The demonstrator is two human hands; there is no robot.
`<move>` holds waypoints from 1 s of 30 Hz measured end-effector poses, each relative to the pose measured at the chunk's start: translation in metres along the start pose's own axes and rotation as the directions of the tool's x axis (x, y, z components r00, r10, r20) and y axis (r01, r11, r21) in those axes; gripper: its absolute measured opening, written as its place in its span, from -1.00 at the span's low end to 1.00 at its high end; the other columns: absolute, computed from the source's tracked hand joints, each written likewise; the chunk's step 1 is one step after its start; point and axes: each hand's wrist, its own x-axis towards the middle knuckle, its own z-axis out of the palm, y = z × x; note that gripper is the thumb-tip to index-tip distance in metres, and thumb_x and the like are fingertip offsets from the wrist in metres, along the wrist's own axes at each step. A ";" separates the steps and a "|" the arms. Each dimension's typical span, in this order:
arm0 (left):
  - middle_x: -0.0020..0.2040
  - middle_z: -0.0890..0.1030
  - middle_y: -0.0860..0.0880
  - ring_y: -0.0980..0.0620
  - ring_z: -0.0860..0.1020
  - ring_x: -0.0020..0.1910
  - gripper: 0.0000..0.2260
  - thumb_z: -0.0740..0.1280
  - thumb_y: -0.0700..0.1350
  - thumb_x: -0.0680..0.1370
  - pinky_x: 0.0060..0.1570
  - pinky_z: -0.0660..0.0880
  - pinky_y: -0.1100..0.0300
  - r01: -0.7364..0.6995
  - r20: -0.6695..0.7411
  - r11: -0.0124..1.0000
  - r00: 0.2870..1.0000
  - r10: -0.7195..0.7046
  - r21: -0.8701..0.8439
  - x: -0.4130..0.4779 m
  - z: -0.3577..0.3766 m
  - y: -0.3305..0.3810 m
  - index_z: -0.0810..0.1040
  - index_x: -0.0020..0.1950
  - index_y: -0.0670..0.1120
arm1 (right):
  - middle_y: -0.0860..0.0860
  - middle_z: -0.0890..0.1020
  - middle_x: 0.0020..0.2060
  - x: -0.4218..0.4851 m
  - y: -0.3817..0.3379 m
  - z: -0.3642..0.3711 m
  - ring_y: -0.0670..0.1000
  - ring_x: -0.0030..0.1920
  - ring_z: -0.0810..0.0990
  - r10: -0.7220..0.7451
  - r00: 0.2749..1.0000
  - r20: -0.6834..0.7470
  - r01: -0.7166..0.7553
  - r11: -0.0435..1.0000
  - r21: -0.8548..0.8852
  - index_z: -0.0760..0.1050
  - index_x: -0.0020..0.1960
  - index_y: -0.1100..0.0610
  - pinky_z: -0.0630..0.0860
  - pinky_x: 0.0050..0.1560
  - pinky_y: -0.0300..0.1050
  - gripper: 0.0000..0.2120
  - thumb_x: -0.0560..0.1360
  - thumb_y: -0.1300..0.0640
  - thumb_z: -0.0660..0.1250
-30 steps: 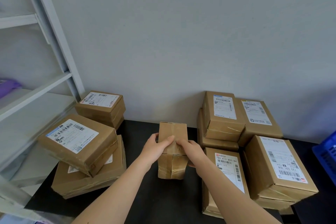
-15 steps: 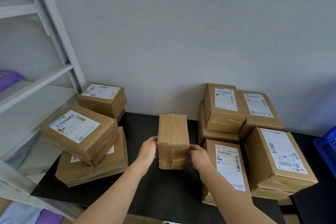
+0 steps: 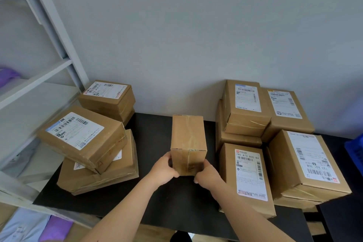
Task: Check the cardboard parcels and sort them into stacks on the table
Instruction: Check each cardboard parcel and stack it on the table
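A small taped cardboard parcel with no label showing is held over the middle of the black table. My left hand grips its near left side and my right hand grips its near right side. Labelled parcels lie in stacks on both sides: a tilted parcel on a flat one at the left, another stack behind them, and several labelled parcels at the right, among them one near my right arm.
A white metal shelf rack stands at the left with purple items on it. A blue crate shows at the right edge. The grey wall runs behind the table.
The parcel has been turned from tilted, with my fingers over its top, to lying flat with its end toward me. Both hands have shifted down to its near sides.
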 end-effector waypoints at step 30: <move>0.38 0.42 0.00 -0.01 0.40 0.35 -0.58 0.23 -0.04 0.62 0.34 0.36 0.03 -0.170 -0.105 0.984 0.981 0.163 -0.059 -0.017 -0.027 0.039 0.27 0.46 -0.02 | 0.07 0.31 0.40 -0.040 -0.051 -0.010 0.09 0.29 0.44 -0.246 0.967 -0.072 0.244 0.969 -0.037 -0.52 0.44 -0.08 0.41 0.32 0.04 0.16 0.40 0.21 0.44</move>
